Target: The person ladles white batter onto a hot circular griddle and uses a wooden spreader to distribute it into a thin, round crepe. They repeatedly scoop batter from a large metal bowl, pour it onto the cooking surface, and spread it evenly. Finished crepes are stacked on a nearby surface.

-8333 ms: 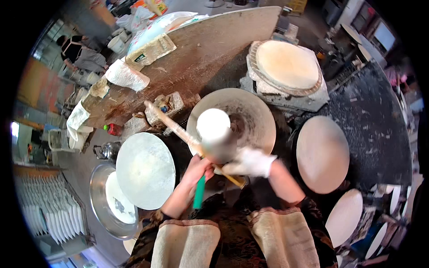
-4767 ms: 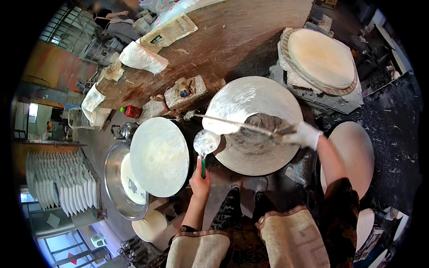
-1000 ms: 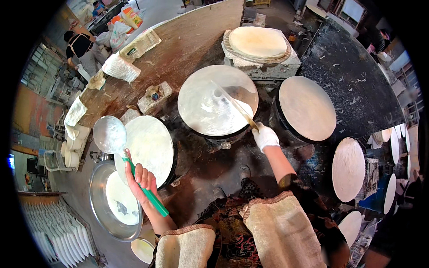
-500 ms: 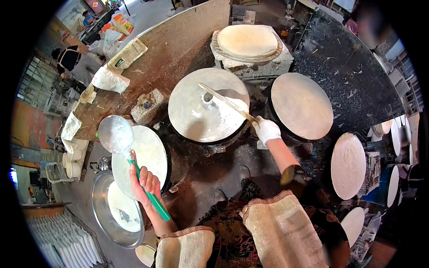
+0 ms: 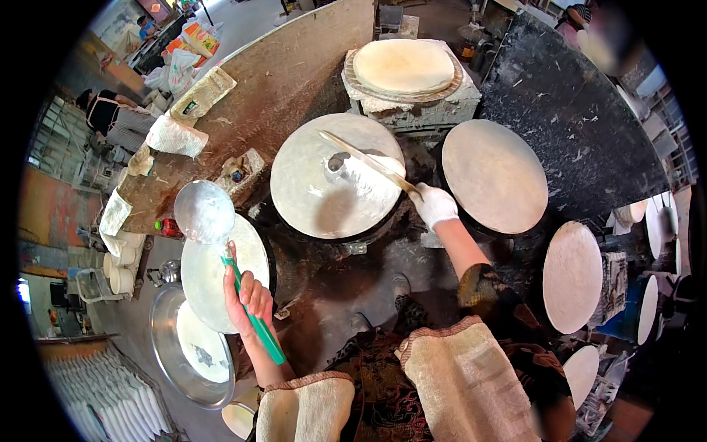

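My left hand [image 5: 252, 302] is closed round the green handle of a ladle [image 5: 205, 212]. The ladle's round metal bowl is raised over the edge of a pale round griddle [image 5: 221, 283] at the left. In a white glove, my right hand [image 5: 436, 208] grips one end of a long wooden spreader [image 5: 368, 163]. The spreader lies across the middle round griddle [image 5: 305, 166], whose top has a hole at its centre. A wet white smear of batter [image 5: 372, 184] shows beside the spreader on the griddle's right side. Whether the blade touches the surface, I cannot tell.
A steel basin [image 5: 160, 335] of white batter stands at lower left. Another griddle [image 5: 495, 177] is at the right. Stacked pale flatbreads [image 5: 403, 65] sit on a block at the back. Curved panels, one brown [image 5: 272, 81] and one black [image 5: 563, 118], enclose the far side.
The ladle has shifted right and slightly up, uncovering a small red bottle behind it. The spreader has barely moved over the griddle. The view has shifted slightly.
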Action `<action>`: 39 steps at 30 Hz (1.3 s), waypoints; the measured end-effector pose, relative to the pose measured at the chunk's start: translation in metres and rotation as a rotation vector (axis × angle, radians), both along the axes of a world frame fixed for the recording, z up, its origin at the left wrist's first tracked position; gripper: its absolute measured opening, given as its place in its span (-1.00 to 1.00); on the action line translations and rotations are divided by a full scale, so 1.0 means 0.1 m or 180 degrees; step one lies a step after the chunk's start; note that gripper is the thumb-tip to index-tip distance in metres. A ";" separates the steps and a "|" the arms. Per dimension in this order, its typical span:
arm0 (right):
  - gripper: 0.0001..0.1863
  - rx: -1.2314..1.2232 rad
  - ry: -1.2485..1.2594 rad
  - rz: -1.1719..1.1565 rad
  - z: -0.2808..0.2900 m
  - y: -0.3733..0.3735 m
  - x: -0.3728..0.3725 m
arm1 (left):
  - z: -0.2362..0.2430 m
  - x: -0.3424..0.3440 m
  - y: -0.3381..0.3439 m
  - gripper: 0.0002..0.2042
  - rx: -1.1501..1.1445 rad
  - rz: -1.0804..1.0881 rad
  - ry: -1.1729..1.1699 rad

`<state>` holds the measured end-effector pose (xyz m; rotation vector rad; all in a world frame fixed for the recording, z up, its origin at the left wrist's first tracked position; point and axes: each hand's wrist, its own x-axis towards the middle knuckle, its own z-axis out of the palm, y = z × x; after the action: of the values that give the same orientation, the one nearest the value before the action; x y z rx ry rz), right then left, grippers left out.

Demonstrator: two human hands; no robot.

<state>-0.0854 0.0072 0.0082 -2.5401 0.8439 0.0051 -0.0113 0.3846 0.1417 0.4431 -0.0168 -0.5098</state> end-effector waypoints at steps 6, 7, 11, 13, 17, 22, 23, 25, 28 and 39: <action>-0.60 0.0333 0.0147 0.0343 -0.06 0.37 -0.39 | -0.02 -0.03 -0.03 -0.59 0.0031 -0.0142 0.0029; -0.61 0.0335 0.0260 0.0295 -0.11 0.33 -0.39 | 0.01 -0.04 0.01 -0.60 0.0066 -0.0123 0.0003; -0.64 -0.0118 0.0197 -0.0035 -0.21 -0.25 -0.29 | -0.18 0.01 -0.16 -0.60 -0.0047 -0.0325 0.0176; -0.64 -0.0148 -0.0003 0.0004 -0.06 -0.27 0.09 | -0.11 0.00 -0.18 -0.61 -0.0061 -0.0309 0.0241; -0.63 0.0053 -0.0071 0.0385 -0.01 0.07 -0.01 | -0.10 -0.02 -0.15 -0.61 -0.0042 -0.0343 0.0336; -0.58 -0.0166 0.0365 -0.0175 -0.35 -0.17 -0.27 | -0.15 0.00 -0.14 -0.62 0.0038 -0.0439 0.0351; -0.58 -0.0151 0.0295 -0.0243 -0.33 -0.25 -0.05 | -0.16 -0.01 -0.17 -0.62 0.0026 -0.0436 0.0323; -0.58 -0.0046 0.0209 -0.0442 -0.15 -0.34 0.37 | -0.19 -0.01 -0.26 -0.61 -0.0041 -0.0476 0.0278; -0.50 -0.0004 0.0146 -0.0121 0.13 -0.14 0.57 | -0.18 -0.02 -0.37 -0.62 0.0123 -0.0609 0.0283; -0.55 0.3174 -0.1137 -0.1413 -0.51 0.80 0.30 | -0.54 -0.07 -0.36 -0.69 0.0802 -0.1098 0.0947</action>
<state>-0.0554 0.0868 -0.0432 -1.3523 0.9237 -0.1304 -0.0181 0.3482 0.0881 0.6112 0.2637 -0.9198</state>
